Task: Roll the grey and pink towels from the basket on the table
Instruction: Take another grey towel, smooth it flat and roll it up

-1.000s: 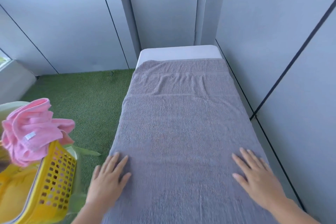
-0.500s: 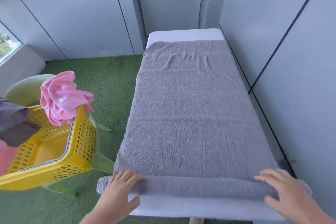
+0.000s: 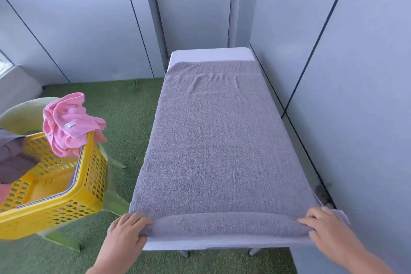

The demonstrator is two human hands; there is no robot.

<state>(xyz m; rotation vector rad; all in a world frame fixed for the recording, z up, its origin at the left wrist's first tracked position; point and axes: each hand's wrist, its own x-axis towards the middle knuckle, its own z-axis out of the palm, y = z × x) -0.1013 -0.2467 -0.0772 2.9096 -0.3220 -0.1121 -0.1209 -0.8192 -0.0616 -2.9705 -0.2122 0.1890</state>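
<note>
so l hand (image 3: 125,232), r hand (image 3: 327,229): fingers (image 3: 138,220) curled on 1 grey towel (image 3: 218,151) atop 1 table (image 3: 211,54).

Yellow basket (image 3: 73,209) is running off the L edge, near corner blurring. Dark towel (image 3: 13,162) inside is getting cut off too. Grey towel (image 3: 218,151) is hiding most of the desk (image 3: 211,54); desk legs (image 3: 185,253) are barely showing.

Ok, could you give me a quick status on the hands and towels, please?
Left hand, right hand grip rolled near edge of grey towel. Rest flat on table. Pink towel on basket rim. Nothing in the way.
</note>
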